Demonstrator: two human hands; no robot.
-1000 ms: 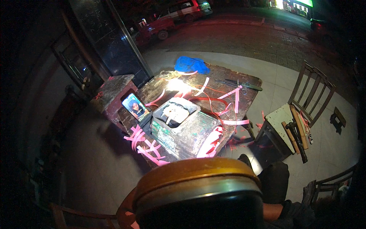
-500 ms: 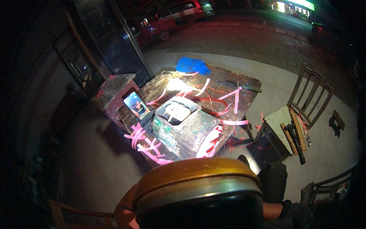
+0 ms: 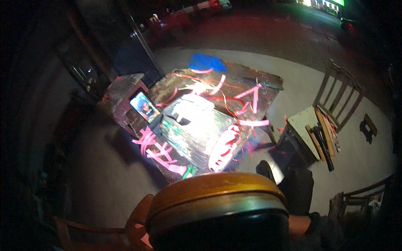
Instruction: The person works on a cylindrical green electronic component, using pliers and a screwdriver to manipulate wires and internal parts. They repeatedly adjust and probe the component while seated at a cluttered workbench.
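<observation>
Neither of my hands shows. A large round thing with an orange-yellow rim point(image 3: 217, 184) fills the bottom middle and hides what lies behind it. At its right side a bit of my right forearm point(image 3: 298, 225) shows, with a dark sleeve. On a worn wooden table point(image 3: 268, 81) lies a scuffed, box-like block point(image 3: 188, 142) with an opening at its far end, glaring under a bright light. Pink strips point(image 3: 161, 154) lie by its left side, and red and white strips point(image 3: 226, 146) along its right end. Something green point(image 3: 189, 171) shows at the near edge, blurred.
A lit phone point(image 3: 144, 106) leans left of the block. Blue crumpled material point(image 3: 206, 62) lies at the table's far edge. On the right, a wooden chair point(image 3: 299, 121) carries long-handled tools point(image 3: 321, 138); beyond it is a small stool point(image 3: 368, 127). Another chair point(image 3: 88, 230) stands lower left.
The whole view has shifted slightly and blurred. The light now falls more strongly on the block. The green thing has come into sight at the near edge, and the phone's picture differs.
</observation>
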